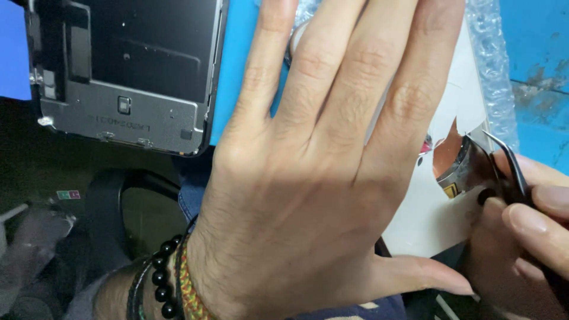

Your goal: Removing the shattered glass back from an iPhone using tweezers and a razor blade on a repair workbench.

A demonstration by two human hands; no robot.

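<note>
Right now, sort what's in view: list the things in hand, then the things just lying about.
In hand:
- left hand, spread flat over the white sheet
- right hand, gripping tweezers at the sheet's torn opening

Lying about:
- phone frame
- bubble wrap
- blue mat

This looks like a phone repair workshop. At ten o'clock an opened phone frame, its grey metal inner plate bare, lies on a scuffed blue surface. At three o'clock fine black tweezers meet a small part on white backing, with bubble wrap at one o'clock.
</note>
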